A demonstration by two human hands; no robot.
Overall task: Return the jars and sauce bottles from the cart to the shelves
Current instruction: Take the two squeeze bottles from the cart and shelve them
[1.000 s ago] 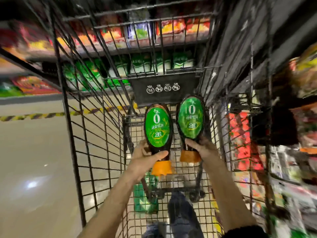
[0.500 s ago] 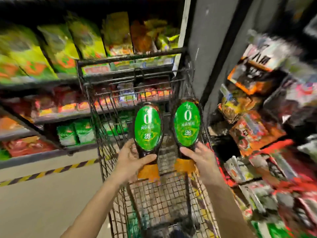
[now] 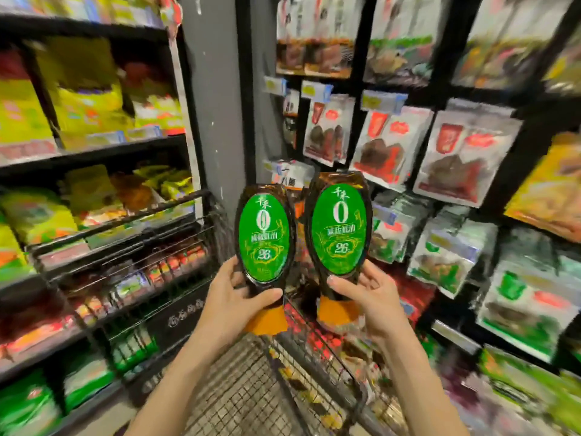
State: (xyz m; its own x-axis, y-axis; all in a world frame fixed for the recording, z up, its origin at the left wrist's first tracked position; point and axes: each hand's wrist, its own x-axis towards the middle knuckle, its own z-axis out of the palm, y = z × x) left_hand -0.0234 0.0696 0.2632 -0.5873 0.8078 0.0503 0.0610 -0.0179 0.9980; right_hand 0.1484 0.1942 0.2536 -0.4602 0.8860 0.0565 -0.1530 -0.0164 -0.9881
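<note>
Two dark sauce bottles with green oval labels and orange caps stand cap-down in my hands, above the black wire cart [image 3: 201, 215]. My left hand [image 3: 234, 297] grips the left bottle [image 3: 263, 239] near its cap end, thumb across the front. The right bottle [image 3: 339, 229] is held by my right hand [image 3: 367, 298], thumb on its lower front. Both bottles are upright, side by side and close together, raised in front of the shelves.
Shelves [image 3: 94, 155] on the left hold yellow, green and red snack bags. A grey pillar [image 3: 213, 105] stands ahead. On the right, black racks [image 3: 440, 99] carry hanging packets of dried food. The cart's mesh floor [image 3: 245, 394] lies below my arms.
Both hands have lifted the two bottles up out of the cart. My view has swung up and to the right, so the right-hand racks now fill the background.
</note>
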